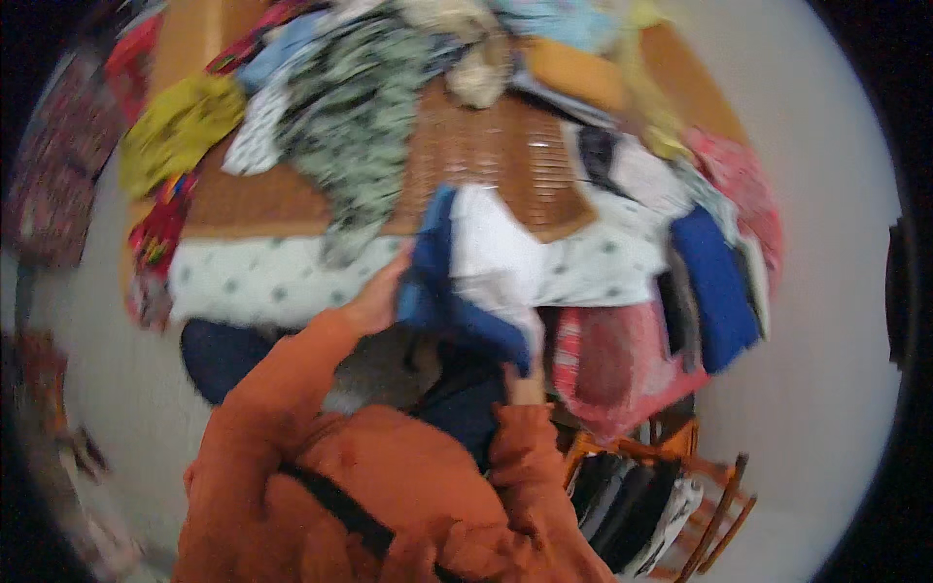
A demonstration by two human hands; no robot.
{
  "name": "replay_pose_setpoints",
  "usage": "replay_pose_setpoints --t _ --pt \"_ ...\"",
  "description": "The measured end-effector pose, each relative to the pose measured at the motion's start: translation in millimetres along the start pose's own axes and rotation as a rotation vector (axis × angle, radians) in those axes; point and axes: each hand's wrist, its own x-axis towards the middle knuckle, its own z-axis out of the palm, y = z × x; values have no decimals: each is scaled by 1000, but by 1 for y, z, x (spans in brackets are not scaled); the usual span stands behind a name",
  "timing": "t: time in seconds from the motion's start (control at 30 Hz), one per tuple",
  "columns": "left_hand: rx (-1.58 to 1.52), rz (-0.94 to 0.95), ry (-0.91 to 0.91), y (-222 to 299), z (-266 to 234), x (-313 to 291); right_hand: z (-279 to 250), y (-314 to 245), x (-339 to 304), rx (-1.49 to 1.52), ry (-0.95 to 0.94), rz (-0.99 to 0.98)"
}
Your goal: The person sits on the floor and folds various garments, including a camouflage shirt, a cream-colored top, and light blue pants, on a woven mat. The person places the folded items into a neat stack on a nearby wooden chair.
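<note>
Blurry frame, motion smear all over. My left hand (pixel 377 296), centre of frame, is closed on the left edge of a blue cloth (pixel 437 291). My right hand (pixel 525 384) sits lower, just right of centre, mostly hidden under the cloth's lower corner; it touches the fabric, but I can't tell if the fingers are curled or flat. Both arms are in orange sleeves (pixel 292 389) coming up from the bottom edge.

A white garment (pixel 491 248) lies on or inside the blue cloth; too blurred to tell which. Both hang at the near edge of the tabletop (pixel 262 199), centre of frame.

The tabletop is piled with clothes. A woven brown mat (pixel 496 155) is at upper centre. A green-and-white patterned piece (pixel 355 126) is left of it, and a yellow cloth (pixel 180 126) is at upper left. A white dotted sheet (pixel 262 277) hangs off the near edge, left of my hand. At right is a blue folded piece (pixel 717 287), with a pink-red cloth (pixel 622 364) below it. A wooden chair (pixel 700 486) with stacked fabric is at lower right.
</note>
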Motion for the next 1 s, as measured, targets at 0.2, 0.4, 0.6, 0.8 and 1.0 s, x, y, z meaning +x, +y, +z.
replay_pose_setpoints --t 0.2,0.4,0.6,0.8,1.0 --pt "231 -121 104 18 -46 14 65 -7 3 -141 209 -177" --pt "482 -367 109 23 -38 -18 83 -36 -29 402 -192 87" --pt "340 -350 159 26 -33 -48 84 -6 -35 498 -312 305" --pt "292 -403 175 26 -55 -63 90 -11 -39 378 -415 246" --pt "124 -330 0 15 -57 -72 101 -67 -47 87 -385 57"
